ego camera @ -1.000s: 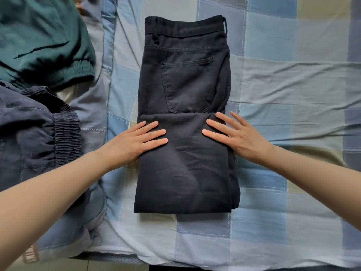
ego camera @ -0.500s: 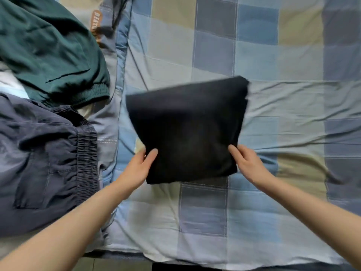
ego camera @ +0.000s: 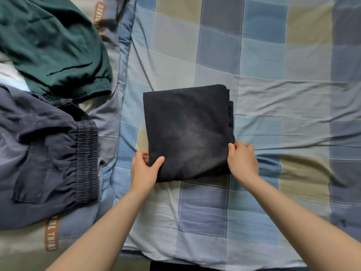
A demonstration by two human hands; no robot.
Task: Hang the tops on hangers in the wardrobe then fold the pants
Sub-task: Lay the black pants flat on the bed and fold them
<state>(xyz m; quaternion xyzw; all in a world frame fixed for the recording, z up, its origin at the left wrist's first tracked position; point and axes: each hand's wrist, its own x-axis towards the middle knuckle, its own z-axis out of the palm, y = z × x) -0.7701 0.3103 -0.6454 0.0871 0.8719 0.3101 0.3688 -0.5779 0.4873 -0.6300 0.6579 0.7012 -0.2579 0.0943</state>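
The folded black denim pants (ego camera: 188, 132) lie as a compact, nearly square bundle on the blue, grey and beige checked bedsheet (ego camera: 263, 61), directly ahead of the person and between the two hands. The left hand (ego camera: 144, 170) pinches the bundle's near-left corner, thumb on top of the cloth and fingers tucked under the edge; the right hand (ego camera: 242, 159) grips the near-right corner, its fingers curled around the stacked layers. That near edge looks slightly lifted off the sheet while the far edge rests flat — so the bundle is held from the person's side only.

The relation that matters is the layered, open side: the stacked edges show along the right of the bundle, under the right hand, while the left side is a clean fold. Both hands are equally near, one per corner. My guess is the next move either sets this pair aside or squares it up (the right hand has the loose layers to control).

To the left lie two unfolded pairs — dark green pants with an elastic waistband (ego camera: 52, 47) and navy pants with a gathered waistband (ego camera: 45, 149) — well apart from the bundle, nearer the left hand.
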